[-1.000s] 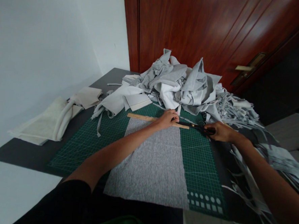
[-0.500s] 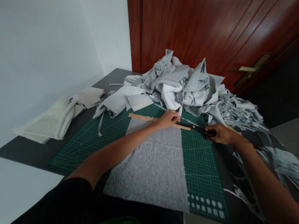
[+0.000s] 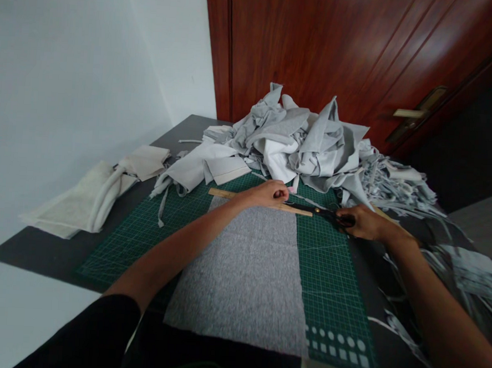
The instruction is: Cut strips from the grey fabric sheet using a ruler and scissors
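Observation:
A grey piece of fabric (image 3: 248,278) lies flat on the green cutting mat (image 3: 328,272) in front of me. Across its far edge runs a wooden ruler (image 3: 221,193). My left hand (image 3: 270,193) rests over the ruler, fingers curled into a pinch; what sits between them is too small to make out. Black-handled scissors (image 3: 317,210) are held by my right hand (image 3: 361,221), its fingers around the handles. Their blades point left along the ruler, close to my left fingertips. A thin grey strip (image 3: 309,201) lies just beyond the blades.
Behind the mat rises a heap of grey and white cloth (image 3: 290,137). Shredded scraps (image 3: 400,182) lie to its right. Folded white pieces (image 3: 82,202) are at the left, by the wall. More cloth strips (image 3: 469,270) are beside my right arm. A wooden door (image 3: 321,44) stands behind.
My left hand has slid a little to the left along the ruler, away from the scissors. The scissors and right hand stay nearly where they were.

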Action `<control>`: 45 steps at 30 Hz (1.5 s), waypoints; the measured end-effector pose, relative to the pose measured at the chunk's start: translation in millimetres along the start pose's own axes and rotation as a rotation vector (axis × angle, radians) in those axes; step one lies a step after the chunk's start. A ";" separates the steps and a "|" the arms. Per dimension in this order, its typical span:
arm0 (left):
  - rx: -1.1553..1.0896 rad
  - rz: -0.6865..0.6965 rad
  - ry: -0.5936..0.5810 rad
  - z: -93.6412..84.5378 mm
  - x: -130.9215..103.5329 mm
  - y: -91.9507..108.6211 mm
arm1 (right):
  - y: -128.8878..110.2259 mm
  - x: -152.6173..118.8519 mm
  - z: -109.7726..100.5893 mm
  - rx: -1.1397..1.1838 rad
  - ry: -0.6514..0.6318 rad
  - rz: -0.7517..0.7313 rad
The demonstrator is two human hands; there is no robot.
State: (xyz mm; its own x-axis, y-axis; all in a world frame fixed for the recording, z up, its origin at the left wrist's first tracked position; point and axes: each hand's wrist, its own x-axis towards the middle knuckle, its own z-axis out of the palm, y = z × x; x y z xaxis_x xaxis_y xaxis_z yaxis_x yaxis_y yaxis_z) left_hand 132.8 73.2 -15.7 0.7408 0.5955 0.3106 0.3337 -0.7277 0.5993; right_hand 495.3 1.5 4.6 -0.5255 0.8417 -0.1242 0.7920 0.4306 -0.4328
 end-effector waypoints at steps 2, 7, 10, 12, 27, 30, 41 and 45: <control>0.007 0.020 0.008 0.7 -0.8 -1.5 | -0.6 0.2 0.0 -0.015 0.010 -0.004; 0.011 0.063 -0.012 4.0 2.0 -5.9 | -0.9 0.4 0.8 -0.001 0.005 -0.024; -0.003 0.081 -0.017 5.5 4.1 -7.7 | -0.1 0.4 1.8 0.011 0.012 -0.026; -0.006 0.097 -0.011 6.9 5.3 -9.0 | 0.9 0.6 2.2 0.012 0.009 -0.028; 0.008 0.124 0.008 21.9 16.8 -12.0 | -1.7 1.0 0.4 -0.035 0.009 -0.018; 0.007 0.121 0.016 23.0 17.4 -10.8 | 1.7 1.5 1.6 -0.044 0.024 -0.026; 0.020 0.133 0.041 29.9 16.1 -13.7 | -5.5 -0.6 -4.6 -0.053 0.008 -0.019; 0.026 0.108 0.070 31.6 15.0 -14.3 | -7.1 -1.3 -5.7 -0.049 0.002 0.002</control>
State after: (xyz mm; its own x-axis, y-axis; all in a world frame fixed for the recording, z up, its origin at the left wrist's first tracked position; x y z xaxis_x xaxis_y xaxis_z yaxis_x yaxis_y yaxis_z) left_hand 157.6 81.8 -43.0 0.7311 0.5346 0.4239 0.2696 -0.7971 0.5403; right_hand 492.2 -0.7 12.9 -0.5235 0.8432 -0.1226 0.8072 0.4446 -0.3883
